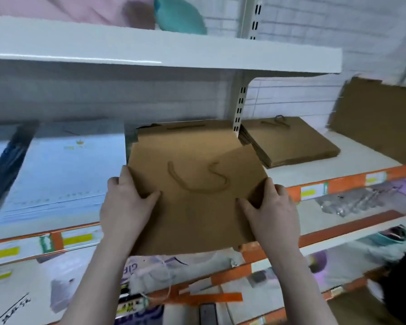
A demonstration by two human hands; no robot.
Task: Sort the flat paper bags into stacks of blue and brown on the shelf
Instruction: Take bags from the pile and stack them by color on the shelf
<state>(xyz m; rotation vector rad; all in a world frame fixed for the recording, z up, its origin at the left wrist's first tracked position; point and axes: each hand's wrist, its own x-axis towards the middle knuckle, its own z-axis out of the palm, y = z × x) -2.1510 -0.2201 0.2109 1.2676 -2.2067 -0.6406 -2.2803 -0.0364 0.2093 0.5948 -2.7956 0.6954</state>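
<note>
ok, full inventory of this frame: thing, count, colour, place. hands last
held brown bags: small stack, exact count unclear, brown, front of the middle shelf, rope handle on top
brown bag stack: one stack, brown, middle shelf right of the upright
pale blue bag stack: one stack, pale blue, middle shelf left
cardboard sheet: one, brown, leaning at far right
upright: one, white, slotted, behind the bags
upper shelf: one, white, with a teal item on it
price strip: orange with yellow labels, along the shelf edge
lower shelves: blurred packaged goods, too unclear to name
left hand: grips the held bags' left edge
right hand: grips their right edge
</note>
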